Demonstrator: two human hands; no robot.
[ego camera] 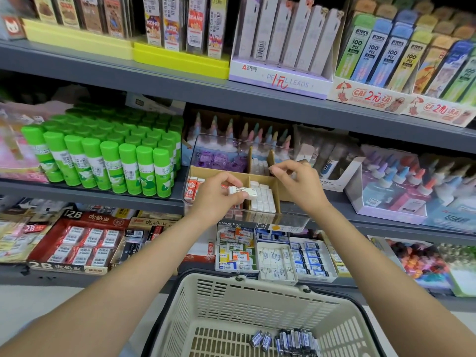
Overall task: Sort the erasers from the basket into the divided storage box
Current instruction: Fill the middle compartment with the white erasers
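Observation:
A clear divided storage box (195, 148) with cardboard dividers stands on the middle shelf. Its compartments hold purple erasers (219, 159), red-and-white erasers (192, 186) and white erasers (264, 198). My left hand (219, 195) pinches a white wrapped eraser (240, 191) over the front of the box, beside the white compartment. My right hand (298, 182) hovers over the box's right side, thumb and forefinger drawn together; I cannot see anything between them. Below, a beige plastic basket (211, 300) holds several dark blue erasers (286, 340) at its bottom.
Green glue sticks (108, 161) crowd the shelf left of the box. Glue bottles in a display (394, 186) stand to its right. Pencil lead packs (283, 42) fill the upper shelf. Boxed erasers (273, 256) and 2B eraser cartons (82, 243) sit on the lower shelf.

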